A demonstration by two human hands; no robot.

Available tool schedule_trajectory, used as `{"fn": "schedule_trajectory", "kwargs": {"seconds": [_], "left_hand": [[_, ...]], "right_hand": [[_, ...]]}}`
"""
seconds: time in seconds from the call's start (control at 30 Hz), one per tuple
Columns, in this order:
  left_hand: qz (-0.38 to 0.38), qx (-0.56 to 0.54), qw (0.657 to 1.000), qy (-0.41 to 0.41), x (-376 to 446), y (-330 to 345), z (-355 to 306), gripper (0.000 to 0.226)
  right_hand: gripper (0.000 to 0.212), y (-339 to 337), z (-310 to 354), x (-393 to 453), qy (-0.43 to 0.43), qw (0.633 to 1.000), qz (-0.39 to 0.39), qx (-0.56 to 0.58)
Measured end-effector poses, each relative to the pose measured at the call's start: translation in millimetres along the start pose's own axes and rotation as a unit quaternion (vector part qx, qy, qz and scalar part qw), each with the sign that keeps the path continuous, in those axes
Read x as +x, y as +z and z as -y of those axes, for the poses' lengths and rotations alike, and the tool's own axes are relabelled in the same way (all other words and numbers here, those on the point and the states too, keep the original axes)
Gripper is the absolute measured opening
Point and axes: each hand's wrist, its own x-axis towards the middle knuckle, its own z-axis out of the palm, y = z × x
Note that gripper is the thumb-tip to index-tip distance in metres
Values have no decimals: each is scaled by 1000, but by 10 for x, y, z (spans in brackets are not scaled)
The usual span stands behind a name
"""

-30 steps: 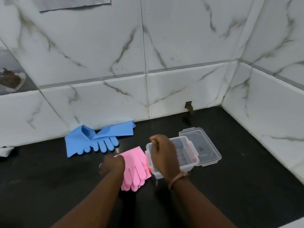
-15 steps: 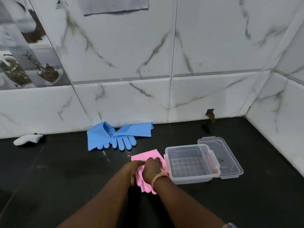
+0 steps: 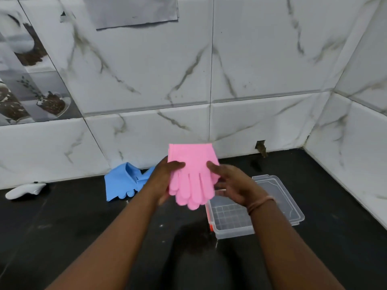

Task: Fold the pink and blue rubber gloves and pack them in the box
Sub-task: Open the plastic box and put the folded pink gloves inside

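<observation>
The pink gloves (image 3: 193,174) are held up in the air, stacked flat with their fingers hanging down. My left hand (image 3: 162,178) grips their left edge, thumb on the front. My right hand (image 3: 232,185) holds the right edge, thumb on the front. The blue gloves (image 3: 123,182) lie crumpled on the black counter by the wall, partly hidden behind my left arm. The clear plastic box (image 3: 230,223) stands open on the counter below my right hand, with its hinged lid (image 3: 280,195) folded out to the right.
A white object (image 3: 24,190) lies on the counter at the far left by the wall. Marble-tiled walls (image 3: 251,122) close in the back and the right side. The black counter (image 3: 83,227) extends toward me on the left.
Both hands have lifted the pink gloves off the counter into the air in front of the wall. Before that, my right hand left the box and joined the left on the gloves.
</observation>
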Motion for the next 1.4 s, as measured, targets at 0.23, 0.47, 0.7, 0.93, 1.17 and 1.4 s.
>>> {"fn": "schedule_trajectory", "kwargs": {"seconds": [0.23, 0.47, 0.7, 0.93, 1.17, 1.4], "left_hand": [[-147, -210, 961, -104, 76, 945, 865, 45], [-111, -220, 959, -139, -98, 1056, 1125, 52], [-70, -236, 944, -218, 4, 837, 967, 61], [-84, 385, 906, -153, 108, 989, 1004, 42], [-29, 629, 754, -186, 326, 1204, 944, 39], [6, 648, 719, -251, 387, 1265, 931, 44]], "right_hand": [[55, -368, -487, -282, 42, 948, 3, 314], [29, -655, -644, -364, 49, 963, -99, 245], [38, -1118, -542, -403, 1, 996, -23, 82], [41, -1142, -390, -120, 36, 954, -78, -287], [17, -964, -504, 125, -90, 854, -96, -504], [26, -865, -793, 226, -139, 771, -49, -619]]}}
